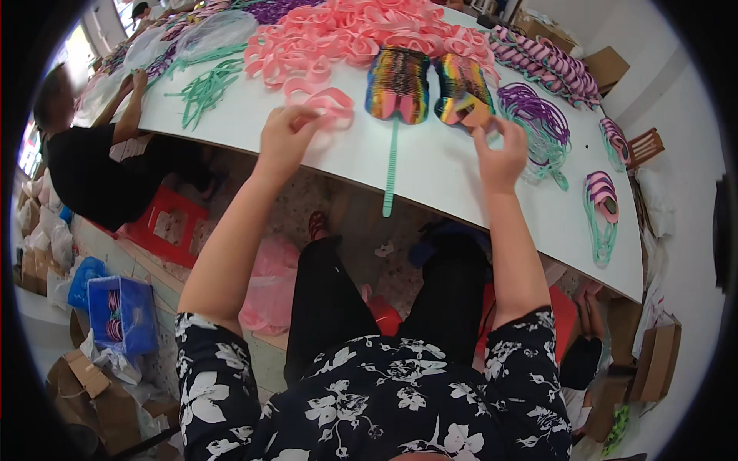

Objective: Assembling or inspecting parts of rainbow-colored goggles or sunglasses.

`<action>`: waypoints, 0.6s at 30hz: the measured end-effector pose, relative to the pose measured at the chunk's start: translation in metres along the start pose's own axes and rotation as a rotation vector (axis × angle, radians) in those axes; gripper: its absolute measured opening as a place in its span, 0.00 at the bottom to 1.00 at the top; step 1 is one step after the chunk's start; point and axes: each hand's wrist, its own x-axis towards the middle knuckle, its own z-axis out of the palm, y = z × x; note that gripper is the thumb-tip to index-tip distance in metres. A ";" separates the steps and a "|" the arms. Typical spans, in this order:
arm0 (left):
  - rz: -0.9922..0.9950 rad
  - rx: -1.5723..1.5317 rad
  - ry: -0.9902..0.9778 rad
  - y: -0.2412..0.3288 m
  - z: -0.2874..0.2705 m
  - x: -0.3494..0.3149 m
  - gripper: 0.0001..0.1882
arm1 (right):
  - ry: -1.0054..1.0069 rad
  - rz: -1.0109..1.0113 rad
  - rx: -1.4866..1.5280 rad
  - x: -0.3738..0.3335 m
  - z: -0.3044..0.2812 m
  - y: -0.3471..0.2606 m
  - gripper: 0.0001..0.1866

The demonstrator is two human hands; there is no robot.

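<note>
My left hand [288,138] pinches a soft pink rubber loop [332,107] at the near edge of a large pink heap [338,38]. Between thumb and fingers, my right hand [501,150] grips a shiny, rainbow-tinted goggle lens [470,112], which is tilted at the near end of a stack of like lenses [459,77]. Left of that stack lies a second lens stack [397,81], rainbow and dark. A ribbed teal strap [390,169] runs from its near end to the table's front edge.
The white table [346,157] also bears teal straps [206,88], purple and teal cords [534,115] and assembled goggles [602,203] at the right. Another person [100,154] sits at the left by a red stool [165,223]. A blue crate [121,315] stands on the floor.
</note>
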 end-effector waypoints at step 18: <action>-0.284 -0.731 -0.521 0.143 -0.033 -0.092 0.35 | -0.481 0.668 0.761 -0.144 -0.202 -0.110 0.24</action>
